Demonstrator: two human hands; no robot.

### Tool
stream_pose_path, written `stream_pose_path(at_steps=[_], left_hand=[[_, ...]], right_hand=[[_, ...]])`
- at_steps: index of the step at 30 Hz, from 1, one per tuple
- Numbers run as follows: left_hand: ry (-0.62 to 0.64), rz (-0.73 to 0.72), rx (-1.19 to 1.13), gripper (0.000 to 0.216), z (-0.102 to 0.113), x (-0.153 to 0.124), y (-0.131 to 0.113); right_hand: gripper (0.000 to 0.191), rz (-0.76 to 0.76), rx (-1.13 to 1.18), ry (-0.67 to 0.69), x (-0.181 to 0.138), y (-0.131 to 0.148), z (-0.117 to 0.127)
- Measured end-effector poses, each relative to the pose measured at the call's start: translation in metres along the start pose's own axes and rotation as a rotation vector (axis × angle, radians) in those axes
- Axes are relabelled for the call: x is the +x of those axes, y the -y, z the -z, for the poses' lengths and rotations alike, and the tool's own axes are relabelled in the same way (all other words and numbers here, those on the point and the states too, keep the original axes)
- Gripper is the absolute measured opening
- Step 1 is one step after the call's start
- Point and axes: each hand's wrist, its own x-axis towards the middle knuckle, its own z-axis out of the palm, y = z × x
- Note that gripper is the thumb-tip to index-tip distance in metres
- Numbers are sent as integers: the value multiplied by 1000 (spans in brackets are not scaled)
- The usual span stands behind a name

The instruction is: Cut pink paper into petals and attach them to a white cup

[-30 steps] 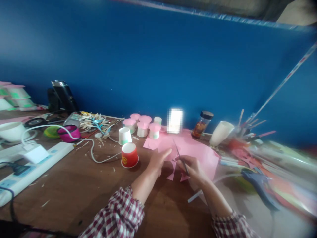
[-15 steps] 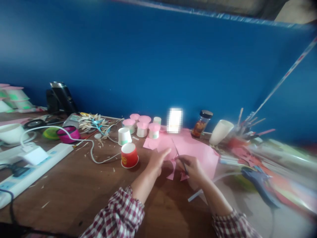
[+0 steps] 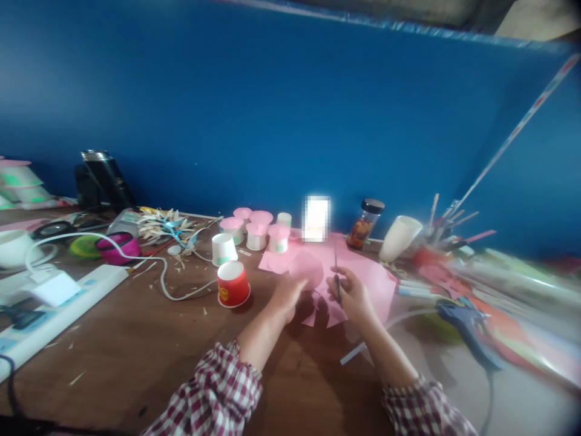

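Note:
A round pink paper piece (image 3: pixel 307 268) is pinched at its lower left by my left hand (image 3: pixel 289 295), thumb along its edge. My right hand (image 3: pixel 354 298) is closed around dark-handled scissors (image 3: pixel 337 286), whose thin blades point away from me, just right of the round piece. Cut pink paper scraps (image 3: pixel 336 315) hang or lie between my hands; I cannot tell if they are still joined to it. Behind both hands a larger pink paper sheet (image 3: pixel 374 281) lies flat. My left forearm is near a red paper cup (image 3: pixel 234 287).
Several white cups topped with pink discs (image 3: pixel 256 235) stand behind a plain white cup (image 3: pixel 224 249). A dark-lidded jar (image 3: pixel 365 224) and a tilted white cup (image 3: pixel 400 238) are at the back. At right lies a glue gun (image 3: pixel 469 330); at left, a power strip (image 3: pixel 86 306) with a white cable.
The scissors have moved away from the round paper piece, upright now and to its right. More of the round piece shows beside my left hand. The whole view has shifted slightly.

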Motion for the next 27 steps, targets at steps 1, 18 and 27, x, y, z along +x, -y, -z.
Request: stream_pose_path(at_steps=[1, 18, 27], left_hand=[[17, 14, -2, 26, -1, -1, -1], [215, 12, 153, 45, 1, -5, -1], [149, 89, -14, 38, -8, -9, 7]], right_hand=[[61, -3, 11, -12, 0, 2, 0], [56, -77, 315, -89, 1, 9, 2], [58, -40, 344, -159, 0, 8, -2]])
